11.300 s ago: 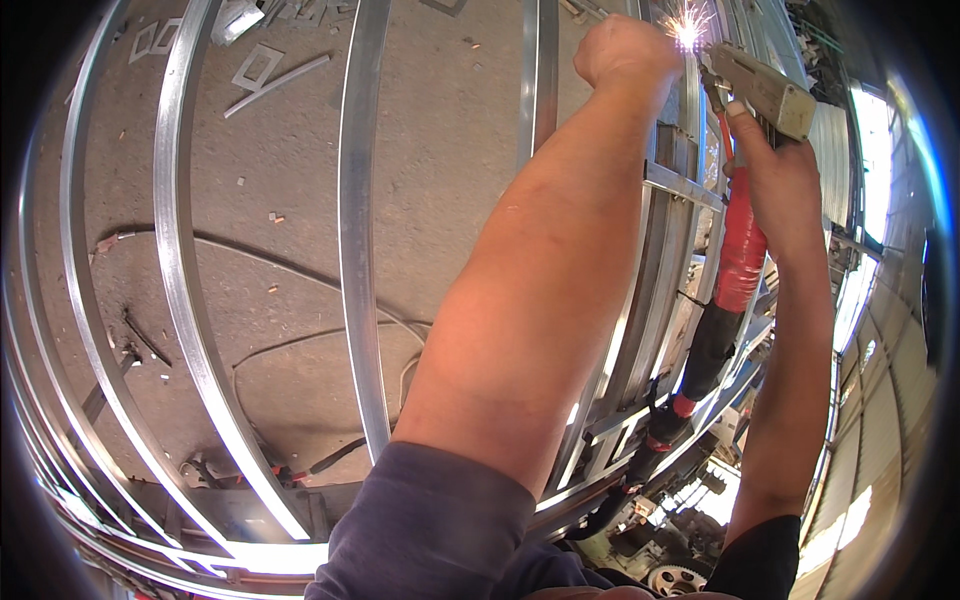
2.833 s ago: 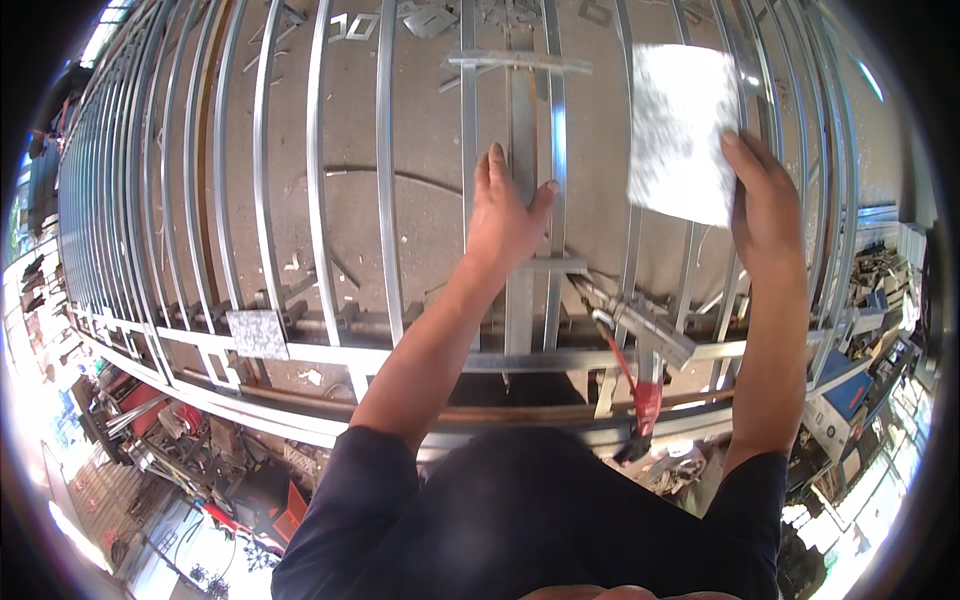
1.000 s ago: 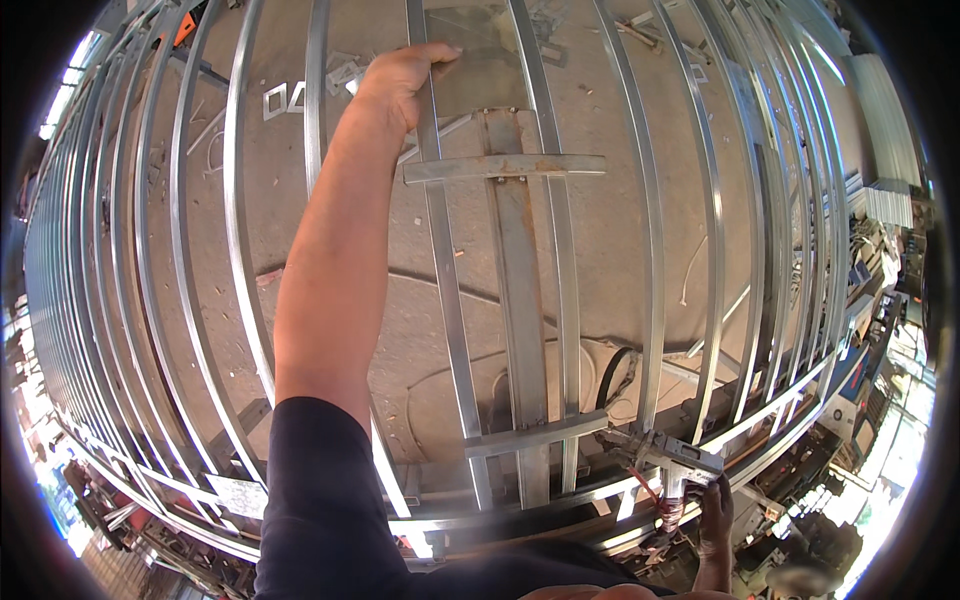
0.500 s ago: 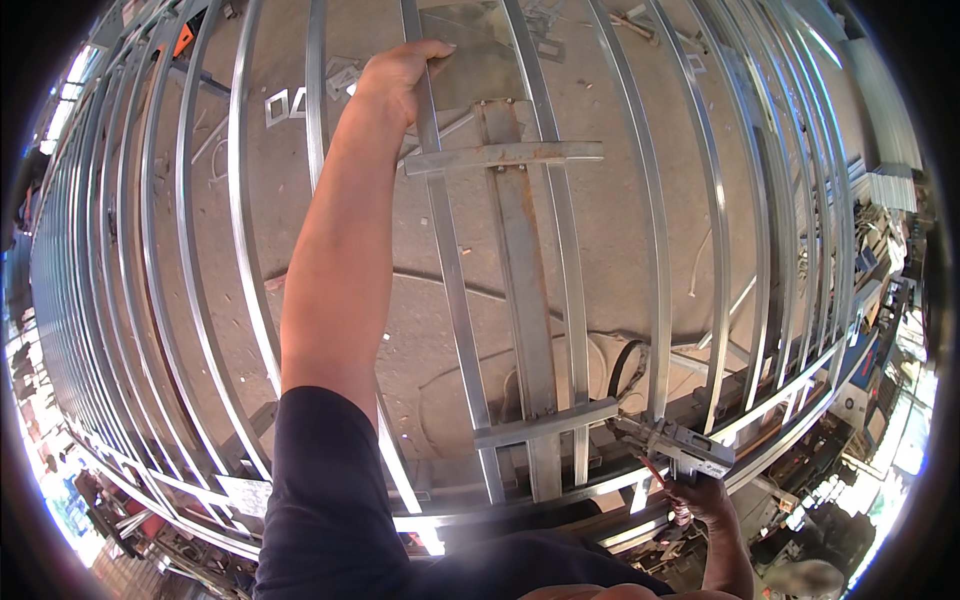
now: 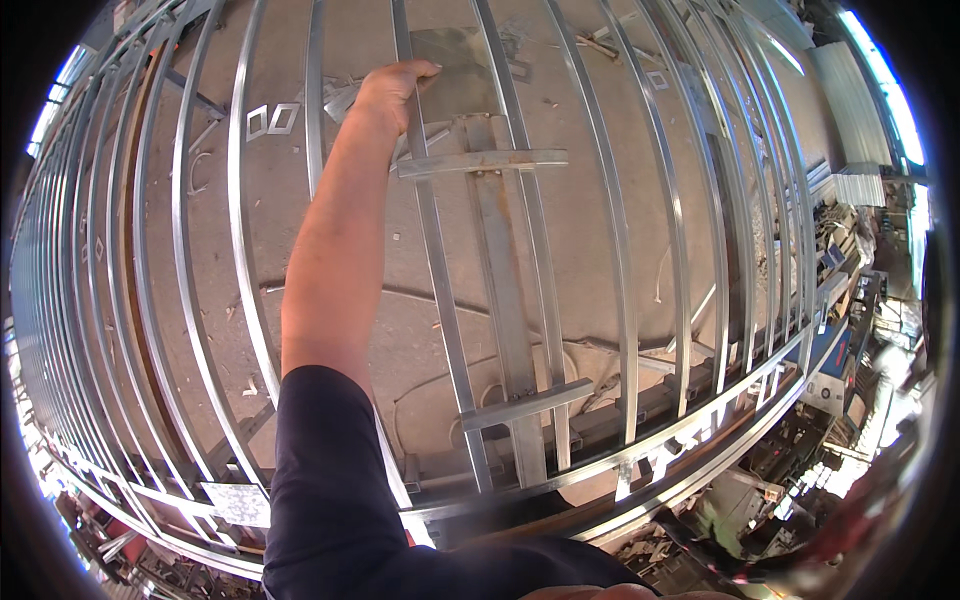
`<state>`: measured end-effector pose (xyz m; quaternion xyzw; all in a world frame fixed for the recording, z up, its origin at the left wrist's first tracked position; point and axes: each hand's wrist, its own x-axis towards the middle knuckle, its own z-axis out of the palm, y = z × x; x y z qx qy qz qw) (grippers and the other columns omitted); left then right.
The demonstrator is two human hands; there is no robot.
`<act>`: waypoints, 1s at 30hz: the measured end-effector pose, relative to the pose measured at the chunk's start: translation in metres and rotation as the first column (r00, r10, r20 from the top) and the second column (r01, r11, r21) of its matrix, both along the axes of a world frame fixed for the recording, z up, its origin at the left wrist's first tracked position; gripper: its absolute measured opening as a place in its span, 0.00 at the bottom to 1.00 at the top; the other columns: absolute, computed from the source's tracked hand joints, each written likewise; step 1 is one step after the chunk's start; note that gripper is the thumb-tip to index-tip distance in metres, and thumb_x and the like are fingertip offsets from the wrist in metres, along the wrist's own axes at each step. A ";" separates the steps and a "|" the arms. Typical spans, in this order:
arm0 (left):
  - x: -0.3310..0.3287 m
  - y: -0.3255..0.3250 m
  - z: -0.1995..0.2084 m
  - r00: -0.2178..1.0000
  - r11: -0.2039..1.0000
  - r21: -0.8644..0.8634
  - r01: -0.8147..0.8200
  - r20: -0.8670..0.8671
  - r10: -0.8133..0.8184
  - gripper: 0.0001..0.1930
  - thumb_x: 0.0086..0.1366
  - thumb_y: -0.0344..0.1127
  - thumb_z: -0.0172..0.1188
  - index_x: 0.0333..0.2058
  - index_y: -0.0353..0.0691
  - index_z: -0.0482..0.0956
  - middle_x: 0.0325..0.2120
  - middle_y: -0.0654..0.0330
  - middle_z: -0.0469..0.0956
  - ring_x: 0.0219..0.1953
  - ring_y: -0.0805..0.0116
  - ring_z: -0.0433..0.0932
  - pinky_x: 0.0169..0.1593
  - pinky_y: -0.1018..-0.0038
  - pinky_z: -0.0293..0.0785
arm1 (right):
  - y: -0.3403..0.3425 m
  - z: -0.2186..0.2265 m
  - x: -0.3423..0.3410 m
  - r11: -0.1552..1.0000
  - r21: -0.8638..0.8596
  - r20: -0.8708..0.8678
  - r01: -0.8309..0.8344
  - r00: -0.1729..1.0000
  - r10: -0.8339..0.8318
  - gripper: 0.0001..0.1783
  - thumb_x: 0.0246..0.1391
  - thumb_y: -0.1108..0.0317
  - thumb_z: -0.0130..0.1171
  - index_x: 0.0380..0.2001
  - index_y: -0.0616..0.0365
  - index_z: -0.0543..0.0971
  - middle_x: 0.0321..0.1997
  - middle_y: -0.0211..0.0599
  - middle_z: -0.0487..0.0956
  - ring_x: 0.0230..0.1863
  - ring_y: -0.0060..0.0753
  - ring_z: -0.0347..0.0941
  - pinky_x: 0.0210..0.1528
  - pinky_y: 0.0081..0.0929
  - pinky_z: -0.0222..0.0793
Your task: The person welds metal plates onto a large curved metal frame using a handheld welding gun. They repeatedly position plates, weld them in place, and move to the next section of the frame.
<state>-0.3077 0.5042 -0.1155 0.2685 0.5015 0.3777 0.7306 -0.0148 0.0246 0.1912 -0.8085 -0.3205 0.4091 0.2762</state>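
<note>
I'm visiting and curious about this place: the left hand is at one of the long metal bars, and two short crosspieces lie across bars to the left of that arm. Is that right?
Not quite: the head view shows the two short crosspieces to the right of the left arm. They do lie across long metal bars, and the left hand is at one.

Single head view, fisheye: looks down and forward from over near edge of metal frame (image 5: 628,380), close range.
</note>
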 end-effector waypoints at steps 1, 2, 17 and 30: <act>-0.016 0.000 0.007 0.999 1.000 0.010 -0.025 -0.043 0.025 0.13 0.59 0.30 0.70 0.42 0.31 0.83 0.41 0.58 0.83 0.46 0.68 0.81 0.51 0.69 0.73 | 0.027 -0.012 0.012 0.996 0.074 -0.071 -0.053 0.996 0.058 0.21 0.56 0.63 0.69 0.48 0.64 0.79 0.38 0.33 0.81 0.38 0.25 0.76 0.40 0.28 0.74; -0.010 0.002 0.003 1.000 1.000 -0.006 -0.025 0.004 0.025 0.13 0.60 0.29 0.69 0.42 0.31 0.82 0.41 0.56 0.83 0.45 0.66 0.82 0.50 0.68 0.76 | 0.062 0.002 -0.008 0.991 0.118 -0.054 -0.063 0.996 0.070 0.20 0.56 0.63 0.69 0.48 0.64 0.79 0.38 0.33 0.81 0.38 0.26 0.76 0.40 0.28 0.74; 0.010 -0.039 0.060 0.995 0.993 -0.104 -0.058 -0.083 0.050 0.10 0.64 0.28 0.66 0.42 0.30 0.79 0.37 0.56 0.82 0.41 0.66 0.82 0.50 0.72 0.82 | 0.347 -0.127 -0.082 0.960 0.272 -0.477 0.068 0.876 0.073 0.14 0.56 0.64 0.66 0.42 0.62 0.83 0.28 0.39 0.81 0.22 0.29 0.77 0.26 0.25 0.74; 0.000 -0.028 0.035 0.999 0.998 -0.065 0.020 0.042 -0.017 0.12 0.70 0.29 0.54 0.46 0.26 0.76 0.38 0.48 0.83 0.38 0.58 0.86 0.45 0.64 0.88 | 0.345 -0.191 -0.086 0.949 0.300 -0.617 0.093 0.778 0.119 0.16 0.57 0.65 0.66 0.44 0.65 0.80 0.39 0.39 0.84 0.29 0.24 0.80 0.26 0.27 0.79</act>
